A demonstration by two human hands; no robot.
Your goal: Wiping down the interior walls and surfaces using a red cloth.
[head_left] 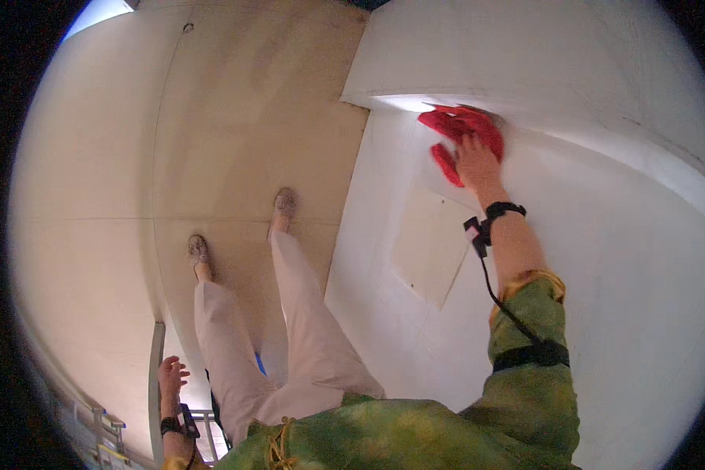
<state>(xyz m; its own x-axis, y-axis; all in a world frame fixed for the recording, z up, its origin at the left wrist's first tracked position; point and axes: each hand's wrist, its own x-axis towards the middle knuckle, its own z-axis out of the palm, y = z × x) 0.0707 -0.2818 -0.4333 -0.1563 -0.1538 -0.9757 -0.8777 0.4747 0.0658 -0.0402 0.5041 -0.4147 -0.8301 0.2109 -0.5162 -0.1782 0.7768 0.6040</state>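
My right hand (pixel 477 161) lies over a bunched red cloth (pixel 487 126), which it holds against a smooth white surface (pixel 593 282). The cloth sits along the bend where this surface meets an upper white face, and one fold sticks out beside my thumb. At the lower left hangs my left hand (pixel 173 376), its fingers loosely bent and apart, with nothing in them. It is nearest to a narrow grey upright edge (pixel 156 382).
A flat cream panel (pixel 432 247) with small fasteners is set in the white surface. My shoes (pixel 285 202) stand on a beige floor (pixel 241 135) with seams. Metal rails (pixel 205 420) show behind my left arm. A cable runs along my right arm from a black wrist device (pixel 479 235).
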